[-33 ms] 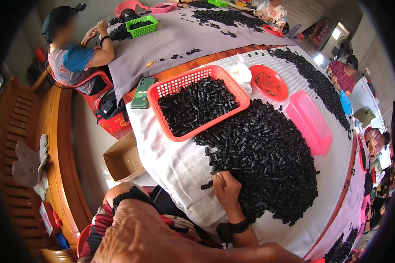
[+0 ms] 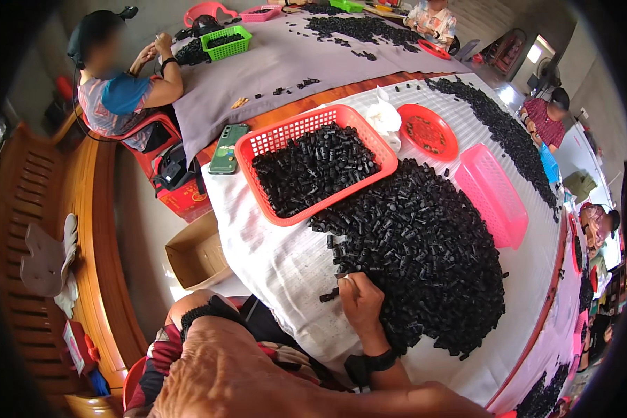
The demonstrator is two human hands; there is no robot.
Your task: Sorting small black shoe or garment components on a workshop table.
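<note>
My right hand [image 2: 361, 303] is closed at the near left edge of a broad pile of small black cylindrical pieces [image 2: 432, 258]. Its curled fingers hide what they pinch, if anything. One loose black piece [image 2: 329, 296] lies on the white cloth beside the fingers. A black band circles that wrist. My left hand [image 2: 196, 301] seems to rest low at the left, beyond a black wristband, with its fingers out of sight. Past the pile's far left side stands a red-orange basket [image 2: 289, 221], partly filled with the same black pieces.
Around the pile are a pink basket [image 2: 491, 195], a red plate [image 2: 428, 132], a white tissue pack [image 2: 383, 120] and a green phone [image 2: 228, 148]. An open cardboard box [image 2: 198, 251] sits below the table's left edge. Several people sit at tables with more black pieces.
</note>
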